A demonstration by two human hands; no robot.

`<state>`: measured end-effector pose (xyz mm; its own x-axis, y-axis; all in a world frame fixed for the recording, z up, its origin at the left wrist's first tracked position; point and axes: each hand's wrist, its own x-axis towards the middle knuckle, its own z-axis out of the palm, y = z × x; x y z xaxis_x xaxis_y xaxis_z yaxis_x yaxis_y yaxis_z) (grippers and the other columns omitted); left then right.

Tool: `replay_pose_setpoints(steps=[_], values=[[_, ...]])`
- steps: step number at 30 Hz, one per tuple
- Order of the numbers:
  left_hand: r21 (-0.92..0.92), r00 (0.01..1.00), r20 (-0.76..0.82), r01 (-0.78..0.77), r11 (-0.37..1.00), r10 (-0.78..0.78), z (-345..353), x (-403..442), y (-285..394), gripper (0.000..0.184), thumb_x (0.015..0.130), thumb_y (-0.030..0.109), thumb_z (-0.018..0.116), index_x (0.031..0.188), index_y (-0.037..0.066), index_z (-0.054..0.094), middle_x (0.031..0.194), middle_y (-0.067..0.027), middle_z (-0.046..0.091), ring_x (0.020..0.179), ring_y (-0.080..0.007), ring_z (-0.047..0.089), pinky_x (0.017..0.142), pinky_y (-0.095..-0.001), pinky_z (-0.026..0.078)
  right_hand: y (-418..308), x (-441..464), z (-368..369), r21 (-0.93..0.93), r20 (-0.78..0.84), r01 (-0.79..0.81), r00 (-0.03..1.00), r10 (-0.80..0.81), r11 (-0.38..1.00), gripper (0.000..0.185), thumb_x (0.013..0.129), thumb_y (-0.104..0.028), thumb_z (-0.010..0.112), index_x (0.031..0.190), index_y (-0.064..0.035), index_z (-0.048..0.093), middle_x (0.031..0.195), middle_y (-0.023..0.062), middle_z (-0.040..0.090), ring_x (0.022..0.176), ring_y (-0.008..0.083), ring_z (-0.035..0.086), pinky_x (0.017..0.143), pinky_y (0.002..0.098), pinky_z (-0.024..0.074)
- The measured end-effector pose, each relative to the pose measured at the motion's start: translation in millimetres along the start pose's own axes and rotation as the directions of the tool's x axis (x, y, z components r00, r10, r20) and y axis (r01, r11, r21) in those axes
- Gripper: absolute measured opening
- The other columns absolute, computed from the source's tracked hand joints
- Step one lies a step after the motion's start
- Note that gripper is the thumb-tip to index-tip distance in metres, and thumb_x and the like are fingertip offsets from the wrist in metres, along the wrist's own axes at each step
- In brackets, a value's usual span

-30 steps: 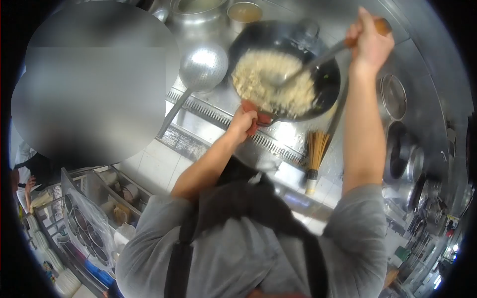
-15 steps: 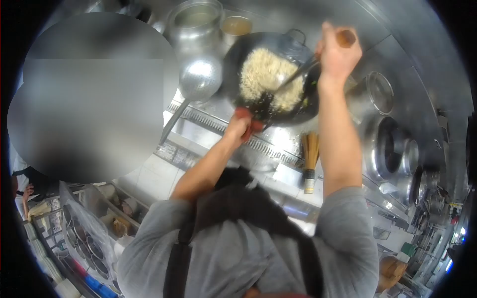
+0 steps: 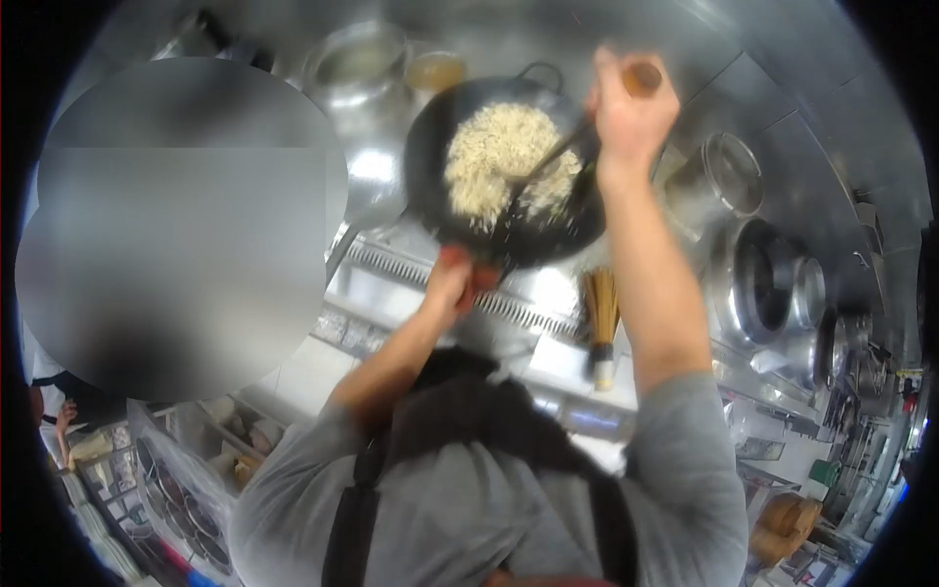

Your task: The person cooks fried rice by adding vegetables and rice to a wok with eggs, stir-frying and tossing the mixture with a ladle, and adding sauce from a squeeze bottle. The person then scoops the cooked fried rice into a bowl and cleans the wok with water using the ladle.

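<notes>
A black wok (image 3: 423, 181) holds a heap of pale fried rice (image 3: 504, 142), with bits of green near its right side. My left hand (image 3: 446, 284) is closed around a red cloth (image 3: 479, 278) at the near edge of the wok, where the wok's handle is covered. My right hand (image 3: 634, 122), above the wok's right side, grips a long-handled wok utensil (image 3: 556, 153) with a wooden end. The utensil's dark shaft slants down into the rice. Its head is buried or blurred, so I cannot tell whether it is a ladle or a spatula.
Left of the wok rests a large metal ladle (image 3: 375, 181). Behind it stand a metal pot (image 3: 357, 73) and a container of brownish liquid (image 3: 436, 70). A bamboo brush (image 3: 602, 313) lies near the drain grate (image 3: 528, 315). Metal pots (image 3: 753, 279) line the right.
The wok and both hands appear further left in view, partly because the camera shifted. The rice has moved within the wok, and the utensil lies across its right part. Both grips are kept.
</notes>
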<state>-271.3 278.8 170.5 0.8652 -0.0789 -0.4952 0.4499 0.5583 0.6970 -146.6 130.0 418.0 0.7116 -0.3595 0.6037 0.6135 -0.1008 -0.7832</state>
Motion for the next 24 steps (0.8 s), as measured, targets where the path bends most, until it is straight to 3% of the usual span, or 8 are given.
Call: replay_pose_setpoints(steps=[2,4,8,12,15,18,21,24], values=[[-0.020,0.998,-0.018,-0.058,0.998,0.057,-3.6,-43.4,5.2,0.045,0.071,-0.008,0.037,0.114,0.004,0.046,0.097,-0.0212,0.065,0.064,-0.0283,0.067,0.041,-0.0309,0.048,-32.8,11.8,-18.7,0.073,-0.018,0.116,0.993,-0.115,0.990,0.018,0.078,-0.004,0.071,0.072,-0.0038,0.055,0.055,0.0026,0.054,0.045,0.0088,0.051,0.041,0.0224,0.0377],[0.108,0.998,-0.065,0.021,0.994,-0.014,2.7,-54.3,31.7,0.045,0.068,-0.009,0.037,0.111,0.002,0.046,0.104,-0.0190,0.063,0.073,-0.0312,0.067,0.048,-0.0354,0.052,-62.7,26.8,-30.5,0.143,-0.055,0.194,0.981,-0.188,0.970,0.018,0.078,-0.003,0.071,0.072,-0.0035,0.054,0.050,0.0046,0.051,0.040,0.0114,0.049,0.038,0.0248,0.0364],[-0.166,0.985,-0.078,-0.167,0.972,0.156,5.6,39.2,21.9,0.025,0.067,-0.009,0.037,0.088,0.005,0.041,0.088,-0.0197,0.062,0.063,-0.0298,0.066,0.033,-0.0323,0.040,-96.5,42.6,-41.5,0.392,0.136,0.313,0.910,-0.391,0.865,0.012,0.082,-0.003,0.060,0.074,-0.0020,0.051,0.050,0.0072,0.045,0.039,0.0148,0.042,0.036,0.0291,0.0352],[0.089,0.997,0.038,-0.073,0.993,0.069,4.7,80.9,13.2,0.023,0.072,-0.005,0.040,0.094,0.004,0.042,0.083,-0.0166,0.060,0.060,-0.0277,0.065,0.039,-0.0327,0.044,-73.0,41.6,-30.4,0.496,0.322,0.277,0.821,-0.470,0.823,0.007,0.081,0.003,0.056,0.077,-0.0008,0.051,0.056,0.0109,0.051,0.041,0.0151,0.044,0.037,0.0279,0.0361],[0.088,0.980,-0.132,-0.138,0.986,0.149,-1.2,107.3,-11.2,0.026,0.072,-0.002,0.041,0.095,0.008,0.044,0.070,-0.0197,0.065,0.034,-0.0167,0.044,0.027,-0.0310,0.027,21.3,8.0,-5.1,0.031,0.347,0.136,0.928,-0.138,0.990,0.015,0.075,-0.001,0.068,0.064,-0.0014,0.057,0.063,0.0041,0.058,0.049,0.0129,0.050,0.048,0.0260,0.0390],[0.275,0.966,-0.097,-0.205,0.939,0.240,-11.1,128.1,-12.3,0.017,0.079,0.002,0.045,0.095,0.007,0.044,0.074,-0.0169,0.063,0.040,-0.0180,0.049,0.032,-0.0315,0.035,50.2,7.9,26.9,0.008,0.693,0.333,0.678,-0.246,0.943,0.021,0.075,-0.008,0.069,0.062,-0.0003,0.055,0.054,0.0052,0.054,0.049,0.0095,0.050,0.049,0.0259,0.0370],[0.199,0.997,0.008,-0.082,0.977,0.082,-38.0,135.4,-25.5,0.025,0.094,0.028,0.052,0.097,0.004,0.045,0.081,-0.0106,0.055,0.060,-0.0237,0.060,0.050,-0.0385,0.051,29.7,34.2,42.1,-0.172,0.711,0.327,0.695,-0.113,0.929,0.023,0.076,-0.014,0.071,0.064,-0.0015,0.057,0.050,0.0044,0.052,0.047,0.0089,0.049,0.047,0.0249,0.0373],[0.113,0.993,0.112,0.031,0.993,-0.044,-89.4,98.0,-17.7,0.028,0.093,0.030,0.053,0.100,0.003,0.047,0.077,-0.0094,0.056,0.064,-0.0246,0.061,0.053,-0.0402,0.052,-13.2,48.7,21.5,-0.181,0.557,0.291,0.818,-0.145,0.940,0.022,0.077,-0.016,0.073,0.064,-0.0033,0.060,0.056,0.0003,0.058,0.052,0.0088,0.052,0.051,0.0234,0.0398]])
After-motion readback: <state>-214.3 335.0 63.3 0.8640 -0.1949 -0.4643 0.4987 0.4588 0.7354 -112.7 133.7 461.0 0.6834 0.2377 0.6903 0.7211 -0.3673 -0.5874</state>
